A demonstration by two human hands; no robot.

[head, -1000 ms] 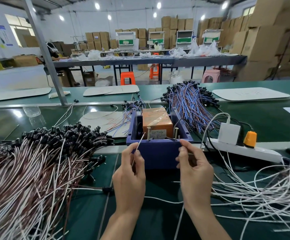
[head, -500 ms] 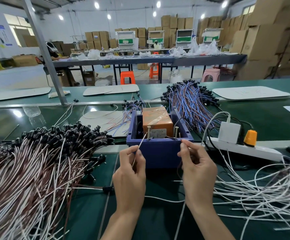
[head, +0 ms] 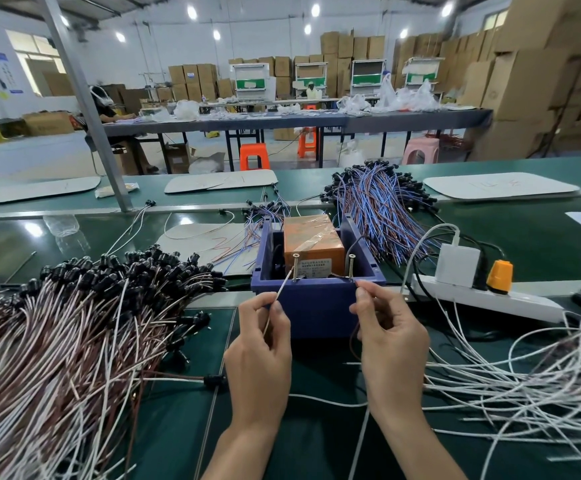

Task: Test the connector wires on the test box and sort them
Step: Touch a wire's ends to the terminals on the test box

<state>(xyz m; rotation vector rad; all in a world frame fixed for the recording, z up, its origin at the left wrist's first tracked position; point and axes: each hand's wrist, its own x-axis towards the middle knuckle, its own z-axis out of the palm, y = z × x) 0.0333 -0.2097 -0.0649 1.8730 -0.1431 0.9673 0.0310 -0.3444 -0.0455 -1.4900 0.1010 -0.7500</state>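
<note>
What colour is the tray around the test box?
The tray is dark blue; head view.

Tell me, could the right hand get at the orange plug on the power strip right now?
Probably yes. The orange plug stands on the power strip, right of the right hand, past a white charger. But the hand pinches a wire and would likely drop it first.

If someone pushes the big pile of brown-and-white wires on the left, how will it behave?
The wire pile is probably floppy: its strands curve loosely. It would likely drag as one tangle, since strands cross and the black connectors could snag.
</note>
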